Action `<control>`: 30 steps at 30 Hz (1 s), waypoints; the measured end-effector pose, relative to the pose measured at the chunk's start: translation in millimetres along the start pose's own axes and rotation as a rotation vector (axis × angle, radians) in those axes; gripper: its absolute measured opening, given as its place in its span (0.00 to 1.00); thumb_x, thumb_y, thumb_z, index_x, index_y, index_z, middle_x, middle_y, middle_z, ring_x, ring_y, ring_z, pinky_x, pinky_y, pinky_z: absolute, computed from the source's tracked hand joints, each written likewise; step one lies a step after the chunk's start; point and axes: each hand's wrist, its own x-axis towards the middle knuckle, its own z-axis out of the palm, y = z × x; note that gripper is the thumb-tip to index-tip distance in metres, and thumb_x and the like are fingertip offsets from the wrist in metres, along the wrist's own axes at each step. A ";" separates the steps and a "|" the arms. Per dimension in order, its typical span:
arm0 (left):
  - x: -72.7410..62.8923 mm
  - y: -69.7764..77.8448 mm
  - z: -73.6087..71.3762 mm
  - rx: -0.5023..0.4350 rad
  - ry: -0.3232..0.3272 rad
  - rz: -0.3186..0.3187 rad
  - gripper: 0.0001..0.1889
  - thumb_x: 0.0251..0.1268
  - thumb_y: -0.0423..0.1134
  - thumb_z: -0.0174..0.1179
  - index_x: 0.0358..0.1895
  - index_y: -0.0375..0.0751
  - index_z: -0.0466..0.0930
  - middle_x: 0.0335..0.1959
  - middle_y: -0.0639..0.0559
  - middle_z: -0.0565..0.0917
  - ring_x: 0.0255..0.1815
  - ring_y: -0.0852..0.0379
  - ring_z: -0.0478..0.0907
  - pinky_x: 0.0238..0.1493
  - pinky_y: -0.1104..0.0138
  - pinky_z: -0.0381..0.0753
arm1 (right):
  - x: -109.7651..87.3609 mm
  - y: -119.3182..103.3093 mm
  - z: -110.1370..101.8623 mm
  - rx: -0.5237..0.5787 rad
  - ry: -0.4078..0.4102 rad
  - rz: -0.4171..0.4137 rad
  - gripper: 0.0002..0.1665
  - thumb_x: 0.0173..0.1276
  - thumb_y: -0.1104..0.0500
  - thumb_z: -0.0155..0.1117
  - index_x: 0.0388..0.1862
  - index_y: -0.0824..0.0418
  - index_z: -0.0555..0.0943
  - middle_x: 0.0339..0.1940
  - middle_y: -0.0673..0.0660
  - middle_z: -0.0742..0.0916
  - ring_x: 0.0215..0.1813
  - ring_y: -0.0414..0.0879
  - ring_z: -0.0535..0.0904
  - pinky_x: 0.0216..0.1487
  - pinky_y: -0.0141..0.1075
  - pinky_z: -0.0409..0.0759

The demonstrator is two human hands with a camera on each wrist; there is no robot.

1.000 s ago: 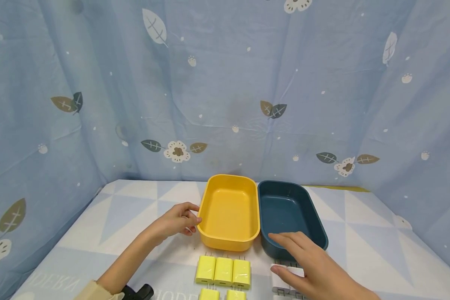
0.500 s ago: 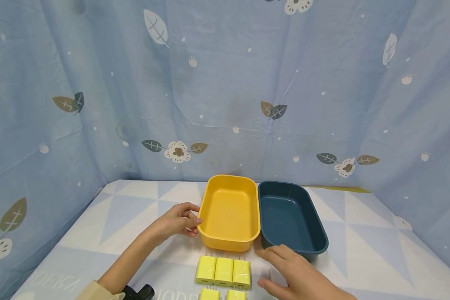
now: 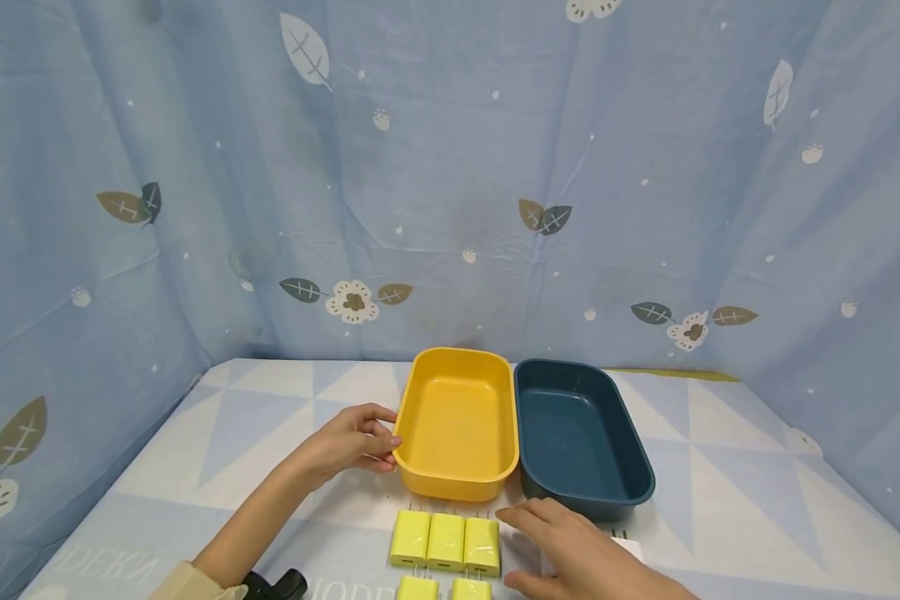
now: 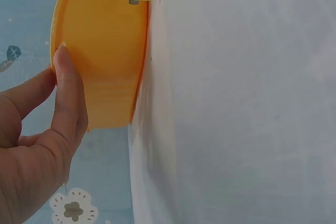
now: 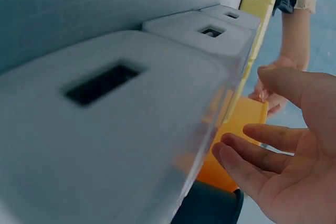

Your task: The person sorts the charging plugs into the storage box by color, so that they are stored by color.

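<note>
At the left rim of a yellow plastic bin, my left hand pinches the edge between thumb and fingers, also visible in the left wrist view. My right hand holds nothing, its fingers spread and slightly bent. It hovers just right of several yellow charger plugs, covering most of the white charger plugs. Large in the right wrist view, those white charger plugs lie in a row, their ports showing. A dark blue bin stands against the yellow one. Both bins hold nothing.
A white and light-blue patterned cloth covers the table. Behind and beside it hangs a blue curtain with leaf and flower prints. On my left wrist sits a black strap device.
My right hand has moved left, from over the white charger plugs towards the yellow ones. The left hand stays at the yellow bin's rim.
</note>
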 end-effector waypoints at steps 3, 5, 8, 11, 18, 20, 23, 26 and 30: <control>-0.3 0.3 -0.4 -0.009 -0.004 0.001 0.24 0.67 0.31 0.64 0.61 0.26 0.67 0.38 0.41 0.81 0.32 0.51 0.84 0.40 0.60 0.88 | 4.0 0.0 1.6 0.043 -0.017 0.013 0.37 0.64 0.32 0.64 0.67 0.46 0.74 0.59 0.44 0.78 0.54 0.38 0.74 0.52 0.40 0.82; -0.5 0.5 -0.3 -0.014 -0.005 -0.001 0.24 0.67 0.31 0.64 0.61 0.26 0.67 0.38 0.41 0.81 0.32 0.50 0.84 0.40 0.60 0.88 | 6.7 -0.1 2.1 0.086 -0.035 0.022 0.36 0.63 0.33 0.66 0.67 0.45 0.74 0.58 0.41 0.78 0.53 0.36 0.74 0.52 0.40 0.82; -0.8 0.7 0.0 -0.019 -0.005 -0.008 0.25 0.67 0.31 0.64 0.62 0.25 0.66 0.39 0.40 0.81 0.33 0.50 0.84 0.40 0.60 0.88 | 10.8 0.7 3.1 0.131 -0.062 0.033 0.35 0.63 0.37 0.68 0.66 0.46 0.75 0.55 0.39 0.77 0.50 0.35 0.73 0.51 0.39 0.81; -0.7 0.7 -0.1 -0.023 -0.003 -0.017 0.25 0.67 0.31 0.64 0.62 0.25 0.66 0.39 0.40 0.81 0.33 0.50 0.84 0.40 0.60 0.88 | 13.7 1.9 4.3 0.157 -0.078 0.046 0.34 0.63 0.39 0.70 0.65 0.48 0.75 0.53 0.39 0.77 0.47 0.34 0.73 0.50 0.38 0.81; -0.5 0.7 0.0 -0.028 -0.004 -0.020 0.24 0.67 0.30 0.63 0.62 0.26 0.66 0.39 0.40 0.80 0.33 0.50 0.84 0.40 0.60 0.88 | 16.3 5.9 12.9 0.220 -0.044 0.034 0.34 0.63 0.43 0.72 0.65 0.51 0.75 0.56 0.43 0.78 0.49 0.36 0.74 0.52 0.38 0.81; -0.7 0.8 -0.1 -0.026 -0.004 -0.022 0.25 0.67 0.30 0.63 0.62 0.26 0.66 0.39 0.40 0.80 0.33 0.50 0.85 0.40 0.60 0.88 | 17.3 5.5 14.9 0.230 -0.046 0.053 0.35 0.62 0.42 0.72 0.65 0.51 0.74 0.58 0.45 0.78 0.52 0.37 0.74 0.55 0.42 0.81; -0.6 0.5 -0.4 -0.024 -0.005 -0.021 0.25 0.67 0.30 0.63 0.62 0.25 0.66 0.40 0.39 0.80 0.33 0.50 0.85 0.40 0.60 0.88 | 19.3 4.6 15.7 0.235 -0.053 0.069 0.34 0.62 0.43 0.72 0.65 0.50 0.74 0.57 0.44 0.79 0.52 0.37 0.74 0.56 0.44 0.80; -0.5 0.2 -0.7 -0.027 -0.004 -0.017 0.25 0.67 0.30 0.63 0.62 0.25 0.66 0.40 0.39 0.80 0.33 0.50 0.85 0.41 0.60 0.88 | 21.1 4.8 15.6 0.198 -0.031 0.028 0.32 0.63 0.43 0.72 0.62 0.50 0.75 0.50 0.39 0.79 0.46 0.35 0.73 0.50 0.38 0.80; -0.4 0.0 -0.5 -0.028 -0.004 -0.016 0.25 0.67 0.30 0.63 0.62 0.26 0.66 0.40 0.39 0.80 0.34 0.49 0.84 0.41 0.60 0.88 | 21.8 5.7 16.9 0.112 0.027 -0.053 0.30 0.63 0.44 0.72 0.60 0.52 0.76 0.47 0.37 0.78 0.43 0.32 0.72 0.44 0.32 0.79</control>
